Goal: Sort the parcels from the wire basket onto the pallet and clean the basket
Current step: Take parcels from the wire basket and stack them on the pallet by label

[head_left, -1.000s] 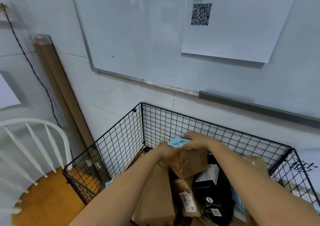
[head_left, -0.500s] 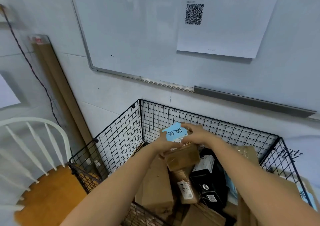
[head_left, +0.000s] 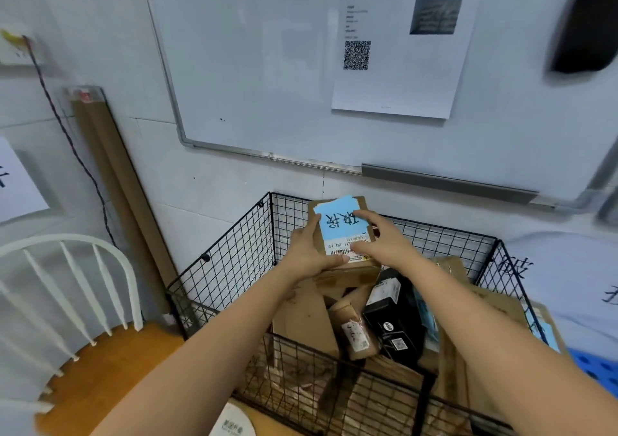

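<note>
A brown cardboard parcel (head_left: 342,270) with a blue handwritten label and a barcode sticker is held above the black wire basket (head_left: 240,248). My left hand (head_left: 309,253) grips its left side, thumb on top. My right hand (head_left: 381,241) holds its right side, fingers laid over the label. Inside the basket lie several more parcels: a flat brown box (head_left: 304,315), a small brown tube-shaped packet (head_left: 356,333), a black box (head_left: 393,315) and brown parcels (head_left: 481,305) at the right.
A white-backed wooden chair (head_left: 100,358) stands left of the basket. A tall cardboard tube (head_left: 117,181) leans on the wall behind it. A whiteboard (head_left: 267,67) with a printed sheet hangs above. Something blue (head_left: 592,368) shows at the lower right edge.
Both hands have lifted the labelled parcel up out of the basket and tilted its top face toward me, so the blue label and barcode show fully.
</note>
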